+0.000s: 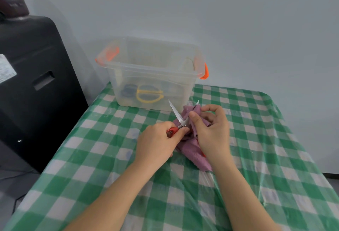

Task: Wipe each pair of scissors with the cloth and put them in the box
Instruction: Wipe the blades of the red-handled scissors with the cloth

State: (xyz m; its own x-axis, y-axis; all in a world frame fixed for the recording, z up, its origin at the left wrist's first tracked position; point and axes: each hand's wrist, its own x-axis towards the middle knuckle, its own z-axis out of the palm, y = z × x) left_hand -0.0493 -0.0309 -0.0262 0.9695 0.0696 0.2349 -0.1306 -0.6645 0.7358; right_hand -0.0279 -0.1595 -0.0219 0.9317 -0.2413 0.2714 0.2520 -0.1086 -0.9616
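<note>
Currently the red-handled scissors (178, 120) are held spread open just in front of the clear box (152, 73), with the left hand (157, 144) curled round the red handle so the blades stay apart and one edge is exposed for wiping. The right hand (211, 130) pinches the purple cloth (190, 150) between thumb and fingers over the blade nearer the box's right corner; that blade's tip protrudes above the fold, while the other blade stands bare, pointing toward the box's front wall. The cloth's loose end trails away from the box onto the checked tablecloth (91, 157). Inside the box, yellow-handled scissors (149, 93) and a dark-handled pair (128, 89) lie on the floor, probably wiped already. The box has no lid on, so its mouth gives an unobstructed drop-in path from above. The bare blade tip sits near the front wall; lifting before advancing should avoid contact.
</note>
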